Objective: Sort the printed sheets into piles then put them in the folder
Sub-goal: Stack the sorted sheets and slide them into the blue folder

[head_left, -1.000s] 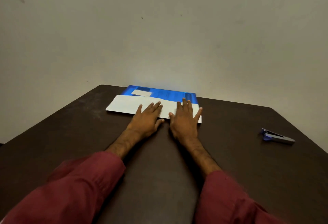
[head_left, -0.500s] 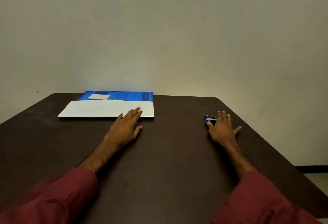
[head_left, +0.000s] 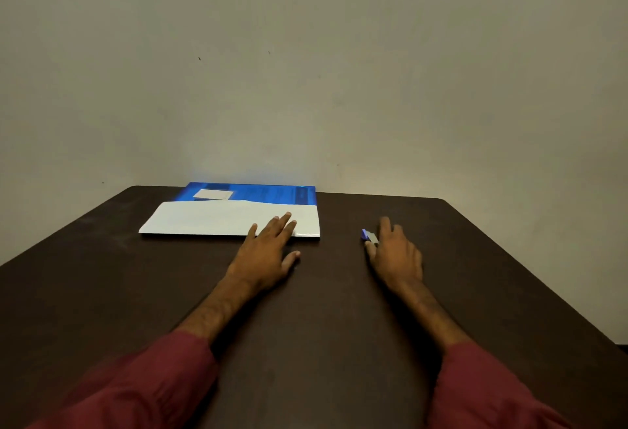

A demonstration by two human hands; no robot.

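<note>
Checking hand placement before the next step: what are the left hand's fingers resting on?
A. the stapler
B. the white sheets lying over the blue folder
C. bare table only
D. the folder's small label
B: the left hand has its fingers laid straight on the near right part of the white sheets, which overlap the blue folder. The stapler sits apart, at the right hand.
</note>
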